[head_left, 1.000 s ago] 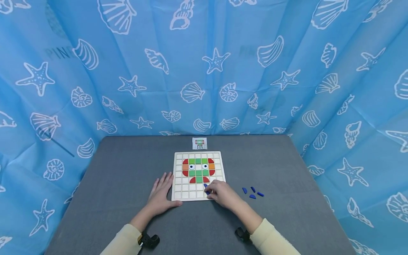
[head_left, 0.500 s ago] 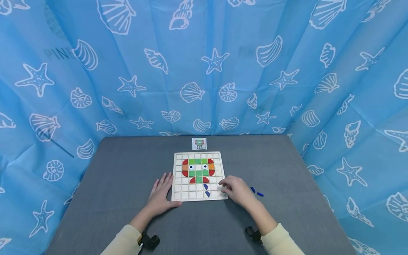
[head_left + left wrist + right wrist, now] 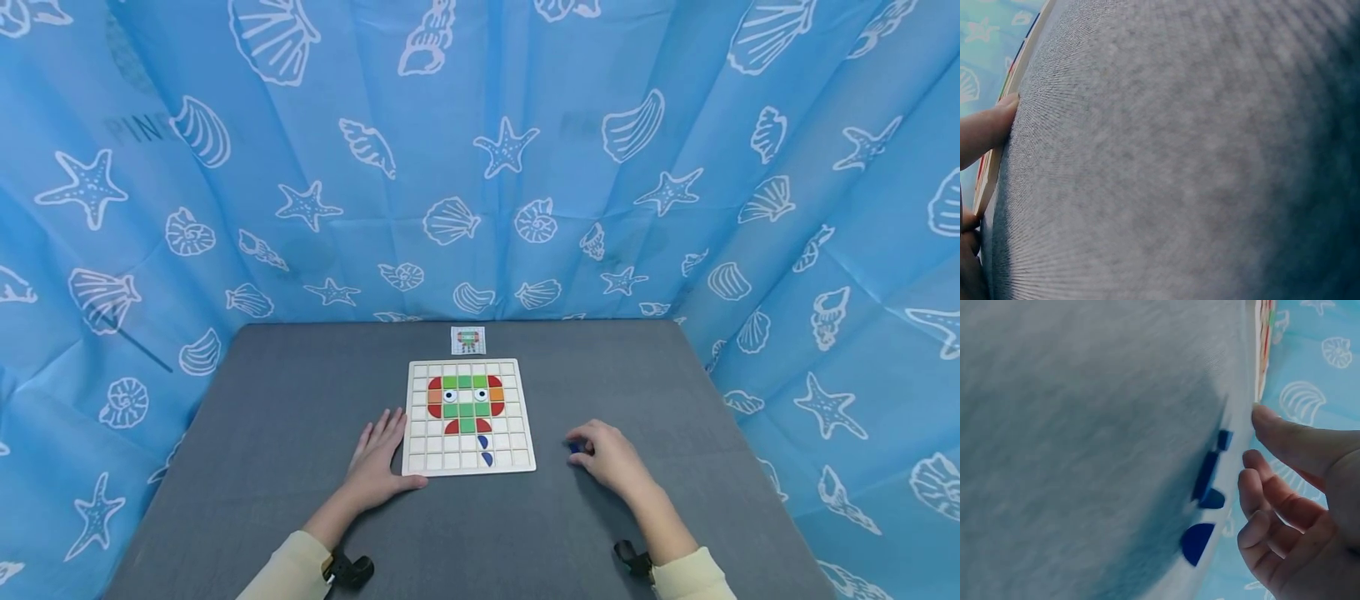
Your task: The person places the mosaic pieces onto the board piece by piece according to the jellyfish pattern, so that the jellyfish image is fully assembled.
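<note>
My left hand [image 3: 378, 462] lies with its fingers spread along the left side of a white grid board [image 3: 519, 442], its thumb at the front left corner. Red, green and orange tiles and two eye tiles form a face on the board. Below it lie two blue half-round pieces, an upper one [image 3: 483, 442] and a lower one [image 3: 487, 458]. To the right of the board, my right hand [image 3: 611, 458] hovers over several loose blue pieces, such as this half-round one [image 3: 1199, 544]. In the right wrist view its thumb and loosely bent fingers stand apart with nothing between them.
A small picture card [image 3: 468, 340] with a similar face lies behind the board. The dark grey table [image 3: 315, 375] extends on both sides. A blue curtain [image 3: 450, 167] with white shells hangs behind it.
My right hand has left the board and moved right to the loose blue pieces. The two blue pieces it covered on the board now show. The left hand has stayed in place.
</note>
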The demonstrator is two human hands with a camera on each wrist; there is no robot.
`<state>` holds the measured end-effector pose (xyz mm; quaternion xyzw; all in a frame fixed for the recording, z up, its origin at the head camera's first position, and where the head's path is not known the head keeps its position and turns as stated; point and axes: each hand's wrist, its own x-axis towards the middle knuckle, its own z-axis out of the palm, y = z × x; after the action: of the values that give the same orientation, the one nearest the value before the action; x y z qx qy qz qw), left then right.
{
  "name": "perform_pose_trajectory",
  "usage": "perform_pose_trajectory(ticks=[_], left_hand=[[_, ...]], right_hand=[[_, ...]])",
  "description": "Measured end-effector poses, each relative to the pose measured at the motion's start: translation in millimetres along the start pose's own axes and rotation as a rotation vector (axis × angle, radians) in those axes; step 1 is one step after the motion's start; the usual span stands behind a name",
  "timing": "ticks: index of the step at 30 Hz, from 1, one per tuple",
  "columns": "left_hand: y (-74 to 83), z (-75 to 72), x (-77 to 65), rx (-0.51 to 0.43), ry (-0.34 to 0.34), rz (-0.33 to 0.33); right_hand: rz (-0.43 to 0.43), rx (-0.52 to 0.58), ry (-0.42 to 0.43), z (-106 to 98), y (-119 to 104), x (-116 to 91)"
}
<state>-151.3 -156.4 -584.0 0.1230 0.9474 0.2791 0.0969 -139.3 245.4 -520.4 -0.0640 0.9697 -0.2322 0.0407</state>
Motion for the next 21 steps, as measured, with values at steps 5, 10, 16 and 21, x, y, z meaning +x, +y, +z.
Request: perform_pose_trajectory(ticks=[5, 10, 16, 21], left_hand=[[-0.1, -0.1, 0.2, -0.003, -0.003, 0.001], [-1.5, 1.1, 1.0, 0.011, -0.009, 0.001], [-1.5, 0.9, 0.3, 0.001, 0.005, 0.009], [-1.0, 0.4, -0.1, -0.001, 0.012, 0.010]], right_hand=[[0.014, -0.020, -0.010, 1.0, 5.4, -3.3], [-0.024, -0.024, 0.006, 3.4, 8.9, -3.5], [-0.044, -0.036, 0.002, 5.4, 10.8, -1.5], [-0.066, -0.045, -0.002, 6.0, 10.7, 2.3]])
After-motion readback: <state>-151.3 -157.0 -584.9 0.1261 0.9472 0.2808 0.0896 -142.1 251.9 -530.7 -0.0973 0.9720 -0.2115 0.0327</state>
